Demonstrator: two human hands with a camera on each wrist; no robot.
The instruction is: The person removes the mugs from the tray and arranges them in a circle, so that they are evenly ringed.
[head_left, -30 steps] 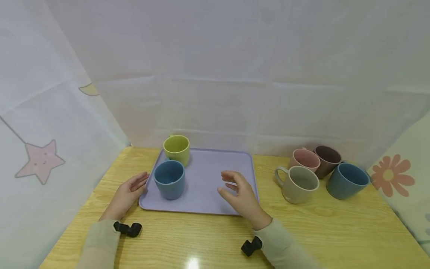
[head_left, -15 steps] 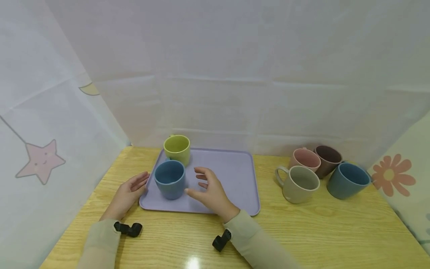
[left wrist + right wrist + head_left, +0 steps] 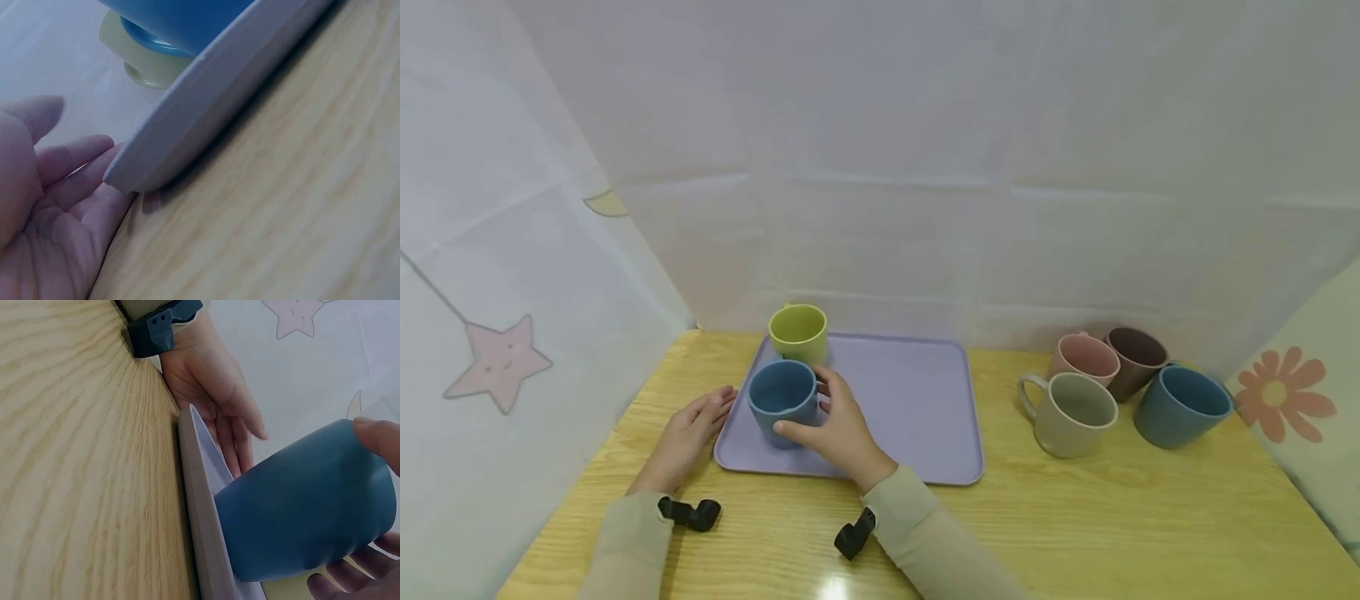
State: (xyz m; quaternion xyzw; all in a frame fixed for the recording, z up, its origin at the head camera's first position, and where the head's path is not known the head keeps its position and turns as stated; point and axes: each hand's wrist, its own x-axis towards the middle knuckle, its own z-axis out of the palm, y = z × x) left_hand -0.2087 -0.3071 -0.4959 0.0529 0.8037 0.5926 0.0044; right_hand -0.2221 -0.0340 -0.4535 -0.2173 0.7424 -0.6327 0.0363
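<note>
A blue mug (image 3: 781, 400) stands on the left part of a lilac tray (image 3: 902, 417), and my right hand (image 3: 842, 433) grips it from the right. The thumb lies on the near side of the mug and the fingers on its far right side, as the right wrist view also shows. A yellow-green mug (image 3: 798, 337) stands right behind it on the tray. At the tray's left edge rests my left hand (image 3: 681, 437), its fingers extended. In the left wrist view those fingers (image 3: 94, 206) touch the tray's rim.
On the table's (image 3: 1075, 533) right side stand a grey mug (image 3: 1067, 429), a pink mug (image 3: 1086, 354), a dark brown mug (image 3: 1135, 354) and another blue mug (image 3: 1180, 417). A pale cloth (image 3: 865, 208) hangs behind the table.
My right hand has moved left across the tray from its right part and now grips the blue mug. The left hand has stayed at the tray's left edge.
</note>
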